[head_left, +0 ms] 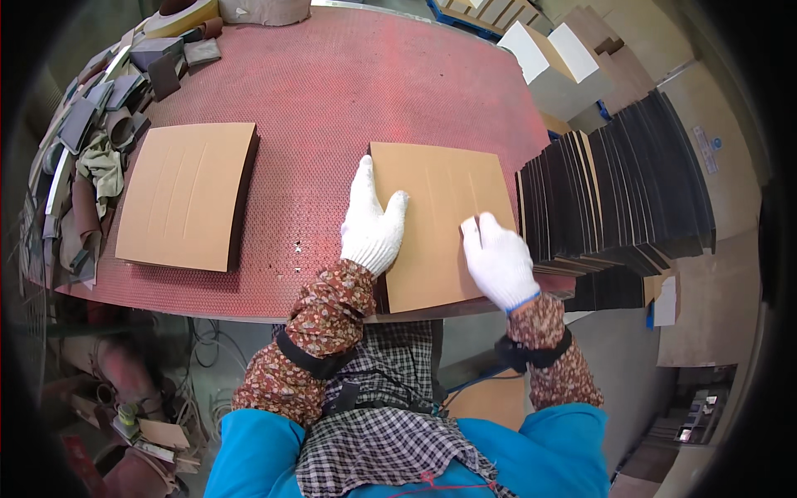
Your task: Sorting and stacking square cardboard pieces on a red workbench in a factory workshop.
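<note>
A tan rectangular board with shallow lengthwise grooves lies in front of me on the red table, dark at its lower left side. My left hand, in a white knit glove, rests along its left edge, fingers stretched out and thumb spread over the top face. On the right half of the board is my right hand, gloved too. Its fingers are bent and pinched together near a groove; whatever they hold, if anything, is too small to make out. A similar tan stack with dark sides sits at the left.
Many black-faced panels stand on edge in a row at the table's right. Sanding scraps and blocks line the left rim, with tape rolls behind. The red textured table curves around. White-topped boxes stand beyond it.
</note>
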